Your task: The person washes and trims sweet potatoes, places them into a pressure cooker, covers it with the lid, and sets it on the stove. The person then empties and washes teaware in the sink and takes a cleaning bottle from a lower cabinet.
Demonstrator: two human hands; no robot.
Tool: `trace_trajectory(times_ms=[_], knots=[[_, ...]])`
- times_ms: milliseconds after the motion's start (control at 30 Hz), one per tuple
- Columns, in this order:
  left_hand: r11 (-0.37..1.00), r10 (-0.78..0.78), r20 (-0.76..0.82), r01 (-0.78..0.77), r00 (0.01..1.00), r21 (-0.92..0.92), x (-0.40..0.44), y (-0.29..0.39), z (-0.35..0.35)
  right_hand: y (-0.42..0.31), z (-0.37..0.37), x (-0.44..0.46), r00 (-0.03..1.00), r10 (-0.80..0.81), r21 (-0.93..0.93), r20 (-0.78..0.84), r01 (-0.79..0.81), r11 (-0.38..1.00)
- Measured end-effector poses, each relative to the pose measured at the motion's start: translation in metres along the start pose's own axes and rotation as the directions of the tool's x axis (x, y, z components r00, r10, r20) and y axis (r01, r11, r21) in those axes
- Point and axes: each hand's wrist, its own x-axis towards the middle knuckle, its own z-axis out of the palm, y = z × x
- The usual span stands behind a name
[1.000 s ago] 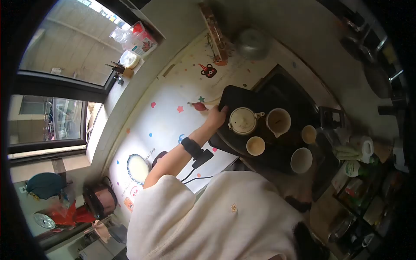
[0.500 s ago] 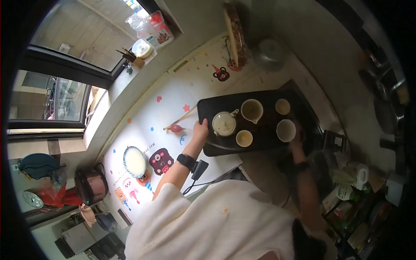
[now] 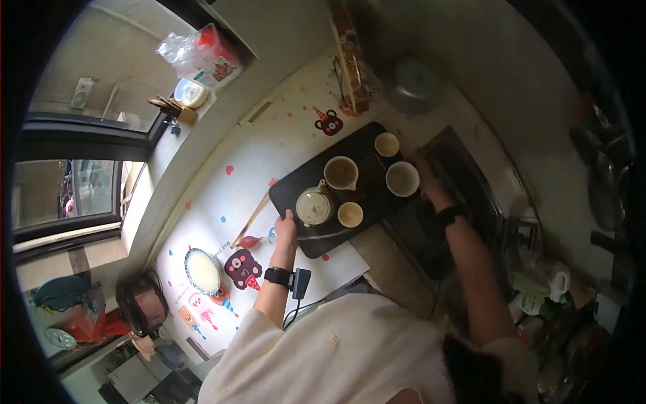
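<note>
A black tea tray is held at a slant by both hands. My left hand grips its left end, thumb on top and fingers hidden underneath. At the right end, my right hand is closed on the edge, dim and partly hidden near a white bowl-shaped cup. On the tray stand a lidded teapot, a spouted pitcher, a small cup near the front edge and another small cup at the far right corner.
Under and left of the tray lies a printed white mat with a pale dish and a red bulb-shaped object. A dark stovetop is to the right. A glass lid stands behind; a rice cooker sits left.
The tray with its teapot and cups has moved left, and its right end has swung away from me. Both hands have moved along with it, and my view has shifted slightly.
</note>
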Motion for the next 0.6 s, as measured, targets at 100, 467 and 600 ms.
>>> trace_trajectory(times_ms=[100,467,600], knots=[[0.999,-0.028,-0.014,0.029,0.999,0.027,-0.002,0.003,-0.002,0.009,0.004,0.010,0.999,0.009,-0.139,-0.032,-0.013,0.990],[0.261,0.745,0.370,-0.753,0.555,0.604,-0.079,0.052,0.011,-0.113,-0.007,-0.095,0.897,-0.421,-0.213,-0.137,0.388,0.897],[0.126,0.653,0.501,-0.733,0.568,0.668,-0.090,0.051,0.039,-0.090,0.013,-0.091,0.836,-0.481,-0.273,-0.263,0.414,0.868]])
